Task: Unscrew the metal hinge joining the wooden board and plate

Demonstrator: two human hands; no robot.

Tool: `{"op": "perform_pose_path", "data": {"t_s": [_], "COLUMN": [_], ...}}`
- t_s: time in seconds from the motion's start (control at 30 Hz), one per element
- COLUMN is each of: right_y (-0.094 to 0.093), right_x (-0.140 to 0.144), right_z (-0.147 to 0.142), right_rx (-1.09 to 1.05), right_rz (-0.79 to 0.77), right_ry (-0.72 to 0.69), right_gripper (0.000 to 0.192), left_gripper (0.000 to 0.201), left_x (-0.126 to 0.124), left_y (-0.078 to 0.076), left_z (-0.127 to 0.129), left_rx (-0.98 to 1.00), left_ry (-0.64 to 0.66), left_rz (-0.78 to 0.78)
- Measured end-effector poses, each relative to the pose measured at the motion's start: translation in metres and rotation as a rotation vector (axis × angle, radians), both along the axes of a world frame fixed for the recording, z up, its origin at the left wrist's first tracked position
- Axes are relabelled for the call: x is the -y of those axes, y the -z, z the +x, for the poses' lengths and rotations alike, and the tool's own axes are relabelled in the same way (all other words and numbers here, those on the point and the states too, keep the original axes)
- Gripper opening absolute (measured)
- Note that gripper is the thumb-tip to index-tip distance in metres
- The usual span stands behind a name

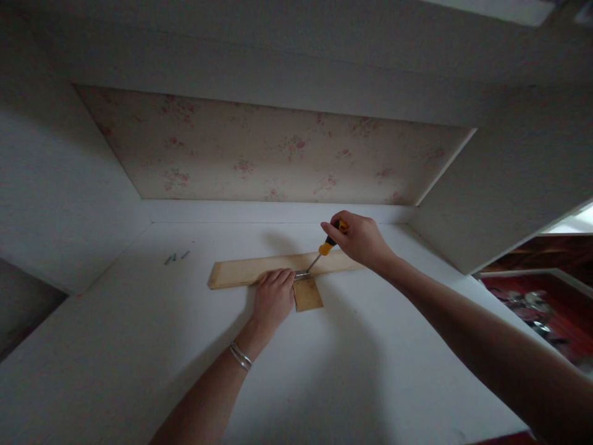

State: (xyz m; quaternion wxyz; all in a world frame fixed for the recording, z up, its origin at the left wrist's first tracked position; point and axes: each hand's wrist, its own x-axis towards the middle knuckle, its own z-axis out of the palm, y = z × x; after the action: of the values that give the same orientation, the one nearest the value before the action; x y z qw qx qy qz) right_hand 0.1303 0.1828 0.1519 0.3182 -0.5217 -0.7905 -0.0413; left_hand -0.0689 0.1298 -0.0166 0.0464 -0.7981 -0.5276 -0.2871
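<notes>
My right hand (359, 238) is closed round the yellow-and-black handle of a screwdriver (325, 248), thumb along the side. Its shaft slants down to the left, with the tip at a small metal hinge (302, 274). The hinge lies at the joint between a long pale wooden plank (236, 271) and a small square wood piece (308, 295). Over the plank's near edge, beside the hinge, my left hand (275, 290) presses down with its fingers together, gripping the wood. The fingertips cover part of the hinge's left end.
Several small screws (175, 256) lie on the white surface (152, 352) to the left. White panels (504, 179) rise on both sides, and a floral-papered panel (278, 154) stands at the back. Past the right edge is a red area with blurred objects (540, 309).
</notes>
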Motion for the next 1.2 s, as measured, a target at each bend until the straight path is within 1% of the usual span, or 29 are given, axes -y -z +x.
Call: {"op": "perform_pose_path", "data": {"t_s": [0.17,0.23,0.33,0.43,0.5,0.6,0.67,0.7,0.73,0.83,0.87,0.9,0.97,1.07,1.2], "right_y": [-0.002,-0.002,-0.002,-0.003,-0.005,-0.009,-0.012,-0.013,-0.015,-0.022,-0.026,-0.03,-0.039,-0.051,-0.061], "right_x": [-0.003,-0.006,-0.011,-0.013,-0.012,-0.006,-0.003,-0.002,-0.003,-0.008,-0.011,-0.014,-0.021,-0.029,-0.035], "right_z": [-0.003,-0.003,-0.002,0.001,0.001,-0.003,-0.008,-0.011,-0.014,-0.021,-0.023,-0.024,-0.028,-0.034,-0.044], "right_rx": [0.041,0.056,0.057,0.051,0.063,0.115,0.159,0.183,0.219,0.382,0.445,0.506,0.606,0.699,0.727], "right_rz": [0.007,0.018,0.004,-0.052,-0.076,-0.077,-0.084,-0.094,-0.107,-0.14,-0.142,-0.149,-0.189,-0.294,-0.379], "right_ry": [-0.03,-0.02,0.064,0.141,0.102,-0.05,-0.099,-0.079,-0.029,0.224,0.287,0.314,0.277,0.157,-0.075], "right_gripper": [0.026,0.024,0.021,0.02,0.019,0.018,0.02,0.022,0.026,0.056,0.062,0.064,0.057,0.046,0.043], "left_gripper": [0.032,0.032,0.032,0.032,0.032,0.032,0.033,0.033,0.033,0.033,0.034,0.034,0.034,0.034,0.034], "left_x": [0.001,0.002,0.002,0.001,0.001,0.001,0.002,0.002,0.003,0.003,0.003,0.003,0.003,0.003,0.003], "left_y": [-0.001,-0.003,-0.003,-0.002,-0.002,-0.004,-0.005,-0.005,-0.005,-0.004,-0.004,-0.004,-0.004,-0.004,-0.005], "left_z": [0.0,0.0,0.0,-0.001,-0.001,0.0,0.0,0.0,0.0,0.0,0.0,0.0,-0.001,-0.001,-0.001], "left_rx": [-0.004,-0.003,-0.001,0.003,0.007,0.008,0.007,0.008,0.008,0.007,0.006,0.004,0.002,0.004,0.001], "left_ry": [-0.001,-0.002,0.002,0.006,0.001,-0.006,-0.006,-0.007,-0.007,-0.005,-0.006,-0.009,-0.016,-0.013,-0.009], "left_rz": [-0.011,-0.01,-0.008,-0.01,-0.011,-0.012,-0.013,-0.013,-0.013,-0.015,-0.016,-0.017,-0.019,-0.023,-0.029]}}
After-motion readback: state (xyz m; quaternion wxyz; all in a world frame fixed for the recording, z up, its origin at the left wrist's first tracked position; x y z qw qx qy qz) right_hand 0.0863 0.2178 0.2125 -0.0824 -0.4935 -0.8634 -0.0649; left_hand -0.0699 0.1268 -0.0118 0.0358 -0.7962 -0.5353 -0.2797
